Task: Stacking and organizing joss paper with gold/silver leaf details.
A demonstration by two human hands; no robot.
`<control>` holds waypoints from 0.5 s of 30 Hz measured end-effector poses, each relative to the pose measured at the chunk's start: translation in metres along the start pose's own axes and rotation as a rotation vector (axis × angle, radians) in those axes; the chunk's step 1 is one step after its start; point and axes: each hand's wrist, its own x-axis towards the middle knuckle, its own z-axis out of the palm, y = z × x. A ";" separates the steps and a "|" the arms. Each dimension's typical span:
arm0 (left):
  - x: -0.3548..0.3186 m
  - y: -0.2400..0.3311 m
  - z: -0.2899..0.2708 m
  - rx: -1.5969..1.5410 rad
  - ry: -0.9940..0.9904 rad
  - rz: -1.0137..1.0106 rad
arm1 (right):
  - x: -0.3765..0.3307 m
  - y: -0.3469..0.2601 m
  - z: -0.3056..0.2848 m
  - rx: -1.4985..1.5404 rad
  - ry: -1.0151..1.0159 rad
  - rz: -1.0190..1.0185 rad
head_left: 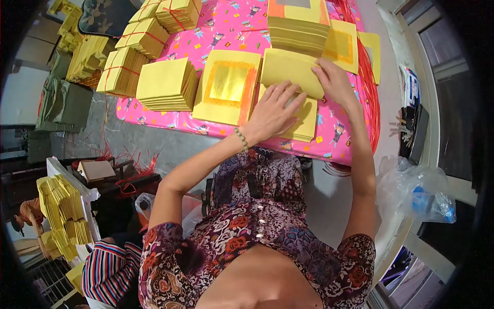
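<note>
My right hand (338, 86) pinches the right edge of a yellow joss paper sheet (288, 69), which is partly lifted and curved. Flat with its fingers apart, my left hand (272, 114) presses on the near part of the same paper. Beneath it lies more yellow paper (306, 122), partly hidden by my fingers. To the left rests a pile topped by a gold foil square with an orange border (230, 85). Farther left stands a plain yellow paper stack (165, 82). Just beyond my hands rises a tall paper stack (298, 36).
A pink patterned cover (177, 119) spreads over the table. Red-tied paper bundles (123, 69) line its left side, and red strings (369, 110) hang along its right edge. A clear plastic bag (417, 190) sits at right. Another person in a striped top (110, 270) is at lower left.
</note>
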 end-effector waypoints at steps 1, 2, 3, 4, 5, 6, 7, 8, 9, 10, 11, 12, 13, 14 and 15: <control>0.003 -0.003 0.007 0.001 -0.017 -0.026 | 0.010 0.008 0.002 -0.036 -0.010 0.001; 0.004 -0.006 0.012 0.005 -0.012 -0.024 | 0.018 0.015 0.005 -0.073 -0.020 0.002; 0.006 -0.008 0.016 0.042 -0.008 -0.052 | 0.026 0.020 0.009 -0.075 -0.017 -0.003; 0.008 -0.011 0.020 0.078 -0.005 -0.079 | 0.033 0.025 0.012 -0.105 -0.038 0.017; 0.010 -0.013 0.024 0.082 0.001 -0.078 | 0.038 0.030 0.016 -0.136 -0.060 0.037; 0.011 -0.016 0.029 0.075 -0.004 -0.103 | 0.042 0.038 0.023 -0.138 -0.058 0.032; 0.013 -0.016 0.032 0.067 -0.009 -0.126 | 0.044 0.044 0.030 -0.178 -0.023 -0.007; 0.015 -0.017 0.035 0.068 -0.004 -0.123 | 0.046 0.051 0.032 -0.218 0.013 -0.047; 0.015 -0.019 0.036 0.066 -0.019 -0.139 | 0.049 0.048 0.033 -0.218 0.014 -0.052; 0.015 -0.021 0.037 0.064 -0.033 -0.155 | 0.050 0.044 0.035 -0.306 0.015 -0.057; 0.014 -0.023 0.038 0.069 -0.030 -0.158 | 0.050 0.039 0.037 -0.393 0.016 -0.062; 0.014 -0.023 0.039 0.056 -0.027 -0.158 | 0.051 0.037 0.039 -0.397 0.018 -0.067; 0.014 -0.023 0.039 0.044 -0.024 -0.158 | 0.052 0.034 0.041 -0.439 0.036 -0.100; 0.013 -0.024 0.039 0.046 -0.018 -0.159 | 0.054 0.031 0.043 -0.480 0.055 -0.134; 0.014 -0.024 0.040 0.044 -0.030 -0.161 | 0.057 0.027 0.044 -0.481 0.057 -0.135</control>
